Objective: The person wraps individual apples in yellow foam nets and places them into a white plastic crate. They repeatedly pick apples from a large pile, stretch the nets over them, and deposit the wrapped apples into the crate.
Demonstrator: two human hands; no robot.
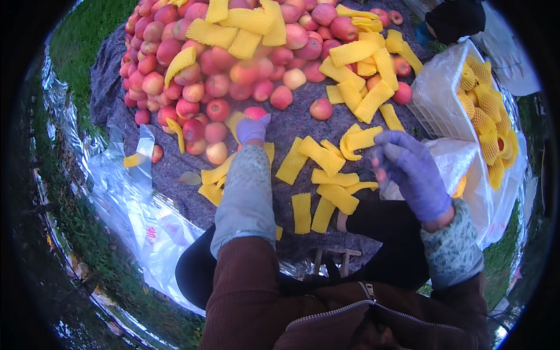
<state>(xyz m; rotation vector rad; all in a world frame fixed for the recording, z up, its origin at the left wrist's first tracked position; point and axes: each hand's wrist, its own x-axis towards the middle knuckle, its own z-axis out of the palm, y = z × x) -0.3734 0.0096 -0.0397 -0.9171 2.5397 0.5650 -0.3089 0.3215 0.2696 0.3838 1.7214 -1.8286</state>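
Observation:
My left hand (253, 130), in a purple glove, is at the near edge of a heap of red apples (188, 109). It closes around a red apple (255, 112), whose top shows beyond the knuckles; the fingers' undersides are hidden. Beside this hand lies a yellow foam net sleeve (234, 124). My right hand (409, 173), in a matching glove with a bare thumb tip, is held over the right side with its fingers bent and apart. Its fingertips are close to another foam net sleeve (363, 139). Several flat sleeves (302, 212) lie on the grey felt blanket (280, 192) between my arms.
At right stands a white plastic crate (431, 103) lined with clear film, full of apples in yellow nets (485, 105). A plastic bag (455, 162) is against it. A person in a dark hat (455, 19) is beyond the crate. Clear plastic film (148, 227) lies at left.

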